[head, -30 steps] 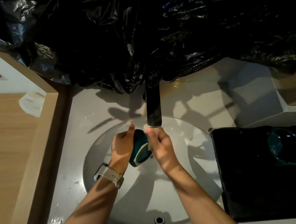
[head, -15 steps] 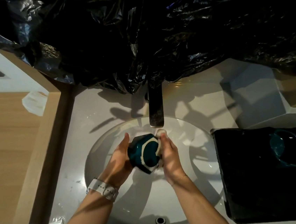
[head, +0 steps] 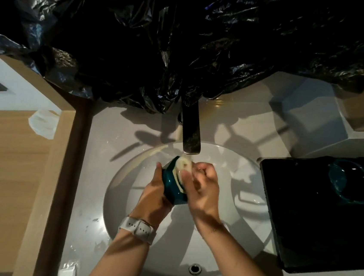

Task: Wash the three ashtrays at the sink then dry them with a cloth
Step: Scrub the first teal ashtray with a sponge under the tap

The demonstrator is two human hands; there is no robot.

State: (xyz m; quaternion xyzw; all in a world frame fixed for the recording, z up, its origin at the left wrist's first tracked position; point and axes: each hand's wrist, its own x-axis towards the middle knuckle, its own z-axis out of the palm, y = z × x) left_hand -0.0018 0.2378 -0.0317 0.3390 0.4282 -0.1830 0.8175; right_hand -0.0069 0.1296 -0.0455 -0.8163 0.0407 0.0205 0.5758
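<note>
A dark teal ashtray (head: 172, 186) with a pale inside is tilted on its side over the white sink basin (head: 230, 221), just below the faucet spout (head: 191, 136). My left hand (head: 153, 196) grips it from the left. My right hand (head: 203, 188), fingers curled, presses against the ashtray's pale open face; whether it holds something there is unclear. A second teal ashtray (head: 349, 182) lies on the black tray (head: 313, 230) at the right. No third ashtray shows.
Crumpled black plastic sheeting (head: 187, 37) hangs across the back, down to the faucet base. A wooden ledge (head: 15, 176) borders the sink on the left. The overflow hole (head: 194, 269) sits at the basin's near rim. Water drops lie on the left counter.
The ashtray has been turned between my hands: its underside faced up half a second ago, and now its pale inside faces my right hand, which has curled against it.
</note>
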